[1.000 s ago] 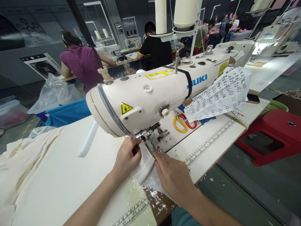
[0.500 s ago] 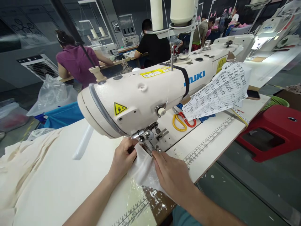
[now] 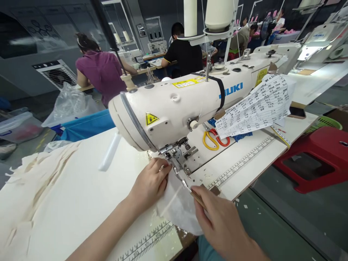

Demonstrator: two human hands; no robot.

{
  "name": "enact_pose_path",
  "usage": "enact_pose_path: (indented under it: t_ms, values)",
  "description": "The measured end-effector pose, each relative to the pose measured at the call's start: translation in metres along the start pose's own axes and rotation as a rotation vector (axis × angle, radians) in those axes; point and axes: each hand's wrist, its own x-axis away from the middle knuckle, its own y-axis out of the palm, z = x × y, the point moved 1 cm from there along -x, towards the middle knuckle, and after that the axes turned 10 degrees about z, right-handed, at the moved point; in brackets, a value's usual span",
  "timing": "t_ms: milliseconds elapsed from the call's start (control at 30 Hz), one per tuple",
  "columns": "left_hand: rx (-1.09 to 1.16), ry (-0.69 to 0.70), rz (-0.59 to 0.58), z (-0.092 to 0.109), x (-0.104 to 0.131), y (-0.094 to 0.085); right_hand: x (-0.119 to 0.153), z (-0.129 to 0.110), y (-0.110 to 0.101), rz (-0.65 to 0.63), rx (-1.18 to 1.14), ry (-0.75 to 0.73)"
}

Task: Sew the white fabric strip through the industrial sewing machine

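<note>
A white sewing machine [image 3: 168,108] stands over the table, its metal presser parts low at the front. Just below and left of them, my left hand [image 3: 150,181] is closed on the upper edge of a sheer white fabric [image 3: 178,203]. On the right, my right hand [image 3: 220,217] is closed round the wooden handle of a slim metal-tipped tool [image 3: 198,197]. The tool's tip points up and left toward the presser area, above the fabric. My right fingers are off the cloth. The fabric hangs over the table's front edge.
Yellow and red scissors [image 3: 214,139] and handwritten papers [image 3: 255,105] lie right of the machine. Cream fabric pieces [image 3: 40,174] are piled at the left. A red stool [image 3: 320,156] stands at the right. Several people sit at machines behind.
My right hand has moved down and right, away from the presser area, and the tool now shows in it. My left hand remains at the fabric's upper edge. The view has shifted.
</note>
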Motion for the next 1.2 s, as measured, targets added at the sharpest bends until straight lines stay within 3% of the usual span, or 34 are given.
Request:
enact_pose_path:
  t_ms: [167,267,567,800,1033,1200]
  values:
    - [-0.151,-0.065,-0.04,0.02,0.002,0.007,0.04,0.006,-0.022,-0.171,-0.077,0.107]
    - [-0.204,-0.092,-0.018,0.027,0.005,0.011,0.047,0.009,-0.025,-0.187,-0.046,0.075]
    - [-0.104,-0.145,-0.066,0.027,0.017,0.007,0.04,0.007,-0.027,-0.144,0.007,-0.039]
    - [-0.159,-0.132,-0.057,0.028,0.02,0.014,0.025,0.003,-0.025,-0.059,0.131,-0.163]
    - [-0.169,-0.192,-0.06,0.03,0.02,0.015,0.019,0.007,-0.023,-0.128,0.202,-0.145]
    - [-0.184,-0.122,-0.067,0.035,0.02,0.012,0.015,0.006,-0.021,-0.135,0.212,-0.149]
